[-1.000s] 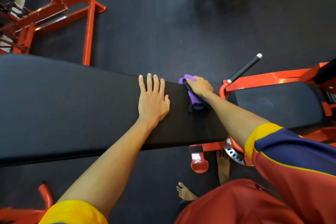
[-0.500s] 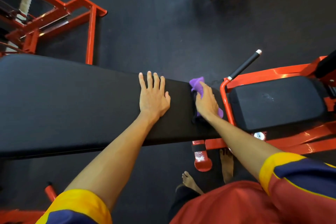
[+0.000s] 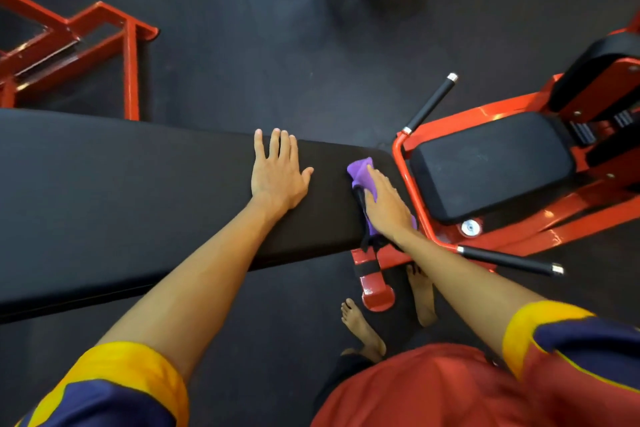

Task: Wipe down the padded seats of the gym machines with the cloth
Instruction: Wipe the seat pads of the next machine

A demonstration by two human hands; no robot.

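Right hand (image 3: 386,204) is pressing the purple cloth (image 3: 362,173) flat-fingered near the bench pad (image 3: 138,191) end, left hand (image 3: 277,177) resting spread, holding nothing.

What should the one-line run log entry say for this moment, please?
step: wiping long bench pad | right hand: flat on purple cloth, near pad's right end | left hand: flat on pad, bracing | small seat pad: untouched

Left hand (image 3: 277,175) flat, fingers spread; right hand (image 3: 384,204) flat, palm down.
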